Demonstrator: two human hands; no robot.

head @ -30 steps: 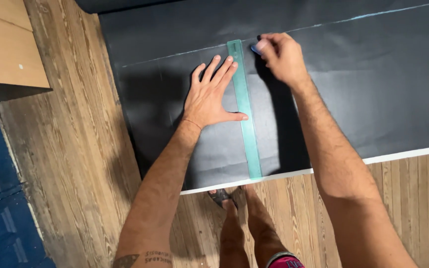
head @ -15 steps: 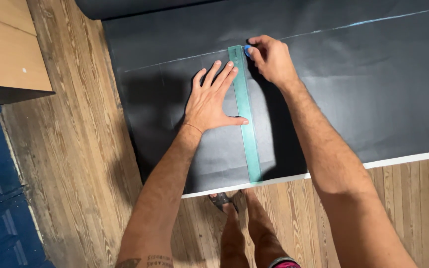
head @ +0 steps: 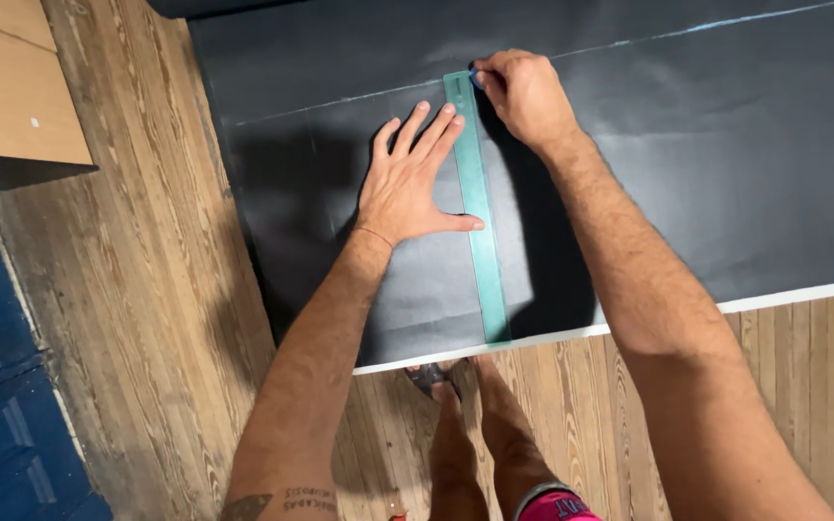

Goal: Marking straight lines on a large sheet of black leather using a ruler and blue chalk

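left hand (head: 405,188) flat, fingers spread, pressing the green ruler (head: 476,198) onto the black sheet (head: 687,154). right hand (head: 525,95) pinches a blue marker (head: 474,74) at the ruler's far tip. we see a tan box (head: 13,96) far left of our left hand.

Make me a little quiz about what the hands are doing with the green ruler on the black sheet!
1. True or false: the left hand lies flat on the black sheet, its fingers against the green ruler.
2. Where is the right hand? A) at the ruler's far end B) at its near end C) on the wooden floor
3. Fill in: the right hand pinches a small ____ thing at the ruler's tip.

Key
1. True
2. A
3. blue; what kind of thing it is cannot be told.
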